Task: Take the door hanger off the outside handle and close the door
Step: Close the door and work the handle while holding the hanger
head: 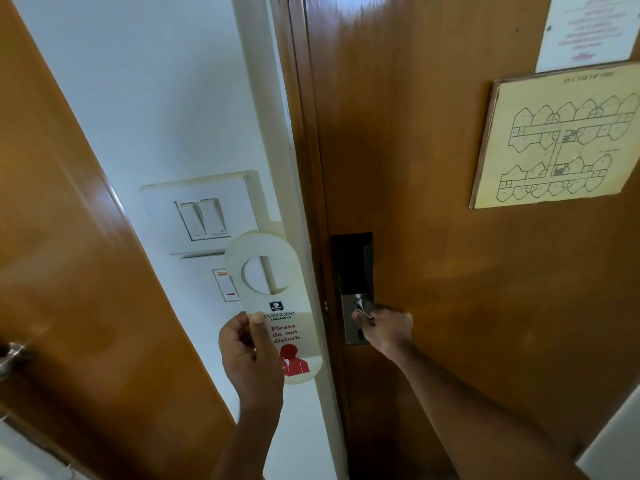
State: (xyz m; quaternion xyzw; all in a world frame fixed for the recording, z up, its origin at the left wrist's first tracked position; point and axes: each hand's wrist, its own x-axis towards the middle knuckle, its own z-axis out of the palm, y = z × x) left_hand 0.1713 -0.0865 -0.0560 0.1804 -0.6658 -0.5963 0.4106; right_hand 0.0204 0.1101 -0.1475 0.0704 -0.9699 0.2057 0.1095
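**Hanger in Hand, Door Drawn Shut**

Both forearms reached up from the bottom of the view, and each hand had something in its grip. On the left, the left hand (250, 358) was closed on the door hanger (277, 306), thumb pressed on the printed face and fingers curled behind its left edge. That cream card stood upright and free of any handle, its round cut-out at the top and the red words "Please do not disturb" with a red figure below. Behind it lay the white wall, with a switch plate (202, 216) of two rockers and a smaller switch (225, 284) marked in red beneath.

Further right, the right hand (384, 332) was wrapped around the metal lever handle (362, 310) on the dark lock plate (356, 285) of the wooden door (415, 168). The door's edge sat against the frame (304, 168), with no gap visible between them. Higher on the door hung a yellowed fire plan (561, 140) and, above that, a white notice (592, 26) with blurred print. At far left stood another wooden door (69, 254) with a metal handle (12, 356).
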